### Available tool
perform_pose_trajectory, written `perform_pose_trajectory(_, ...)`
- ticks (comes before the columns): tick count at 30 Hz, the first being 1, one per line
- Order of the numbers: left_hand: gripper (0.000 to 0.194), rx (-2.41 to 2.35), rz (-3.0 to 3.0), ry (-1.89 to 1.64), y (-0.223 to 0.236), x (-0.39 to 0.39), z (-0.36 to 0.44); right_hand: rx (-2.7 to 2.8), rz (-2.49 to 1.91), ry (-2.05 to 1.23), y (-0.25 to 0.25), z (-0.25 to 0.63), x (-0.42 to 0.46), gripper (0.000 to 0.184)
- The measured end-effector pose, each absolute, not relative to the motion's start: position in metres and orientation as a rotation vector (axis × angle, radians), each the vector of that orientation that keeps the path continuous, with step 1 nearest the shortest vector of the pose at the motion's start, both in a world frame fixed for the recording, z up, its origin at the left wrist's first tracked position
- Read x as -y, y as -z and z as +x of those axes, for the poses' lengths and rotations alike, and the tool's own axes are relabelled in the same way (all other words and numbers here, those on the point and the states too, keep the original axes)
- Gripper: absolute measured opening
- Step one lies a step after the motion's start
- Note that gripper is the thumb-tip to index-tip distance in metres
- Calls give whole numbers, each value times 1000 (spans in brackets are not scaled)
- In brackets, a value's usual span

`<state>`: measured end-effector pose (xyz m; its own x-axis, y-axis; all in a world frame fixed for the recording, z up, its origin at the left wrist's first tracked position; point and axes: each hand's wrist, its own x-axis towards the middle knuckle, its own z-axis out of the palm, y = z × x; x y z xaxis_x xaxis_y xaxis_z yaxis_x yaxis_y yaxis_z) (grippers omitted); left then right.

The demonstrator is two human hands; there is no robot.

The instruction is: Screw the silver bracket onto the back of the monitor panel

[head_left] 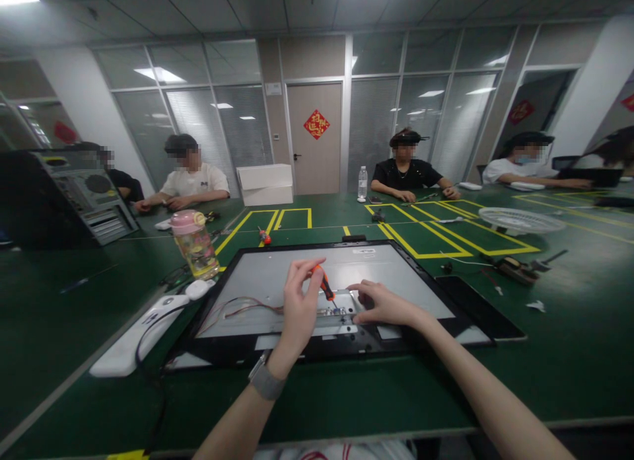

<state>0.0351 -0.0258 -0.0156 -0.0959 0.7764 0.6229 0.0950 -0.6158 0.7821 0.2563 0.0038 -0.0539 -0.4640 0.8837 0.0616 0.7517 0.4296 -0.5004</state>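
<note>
My left hand (300,301) is closed around the upper end of a screwdriver (327,287) with an orange and black handle. The screwdriver tilts, its tip down at a small circuit board (338,311) on the back of a flat display panel (257,268). To the right of the board is my right hand (379,303), thumb and index finger apart by the board's right end; whether they press on it I cannot tell. Thin reddish-brown wires (247,303) run leftward from the board across the grey panel back, partly hidden behind my left hand.
Left of the panel are a white power bank-like device (141,338) with a black cable and a pink-lidded bottle (193,245). A dark flat slab (478,308) lies to the right. An open computer case (74,195) stands far left. Several people sit across the green table (396,400).
</note>
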Motion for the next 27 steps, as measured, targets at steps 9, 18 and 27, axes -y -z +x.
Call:
perform_pose_trajectory(9, 32, -873, 1630, -1659, 14, 27, 37, 2369, -1386, -591, 59, 260, -7, 68)
perform_pose_trajectory(18, 20, -962, 1689, -1764, 16, 24, 36, 2373, -1395, -590, 56, 258, -5, 67)
perform_pose_trajectory(27, 23, -928, 1711, -1703, 12, 26, 35, 2372, -1425, -620, 50, 255, -2, 67)
